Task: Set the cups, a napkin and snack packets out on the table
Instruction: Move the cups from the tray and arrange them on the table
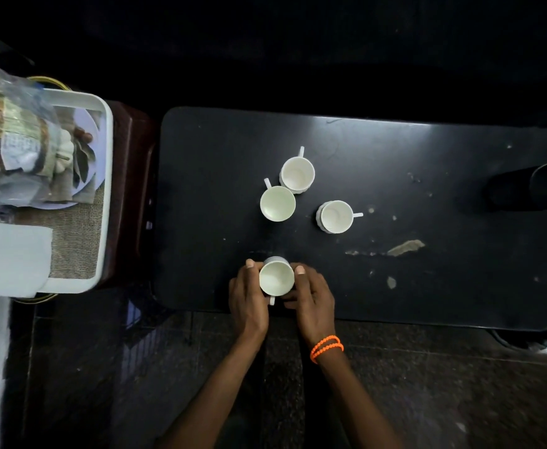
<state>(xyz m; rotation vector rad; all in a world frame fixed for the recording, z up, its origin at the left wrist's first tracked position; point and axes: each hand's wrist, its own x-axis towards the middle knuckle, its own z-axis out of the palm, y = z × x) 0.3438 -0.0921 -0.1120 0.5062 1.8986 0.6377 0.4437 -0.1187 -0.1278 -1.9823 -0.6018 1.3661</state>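
Both of my hands wrap one white cup point(276, 279) near the front edge of the black table point(427, 196): my left hand point(247, 296) on its left side, my right hand point(311, 294) on its right, its handle pointing toward me. Three more white cups stand empty further back: one point(297, 174), one point(277, 203) and one point(336, 216). Snack packets in clear plastic point(12, 134) lie in a white tray point(105, 131) at the left. A pale white sheet, possibly a napkin point(9, 257), lies at the tray's near end.
The tray rests on a dark red stool point(132, 189) left of the table. A dark cylindrical object point(531, 189) lies at the table's right end. Scratches and chipped spots point(405, 247) mark the tabletop. Dark tiled floor point(136, 384) lies below.
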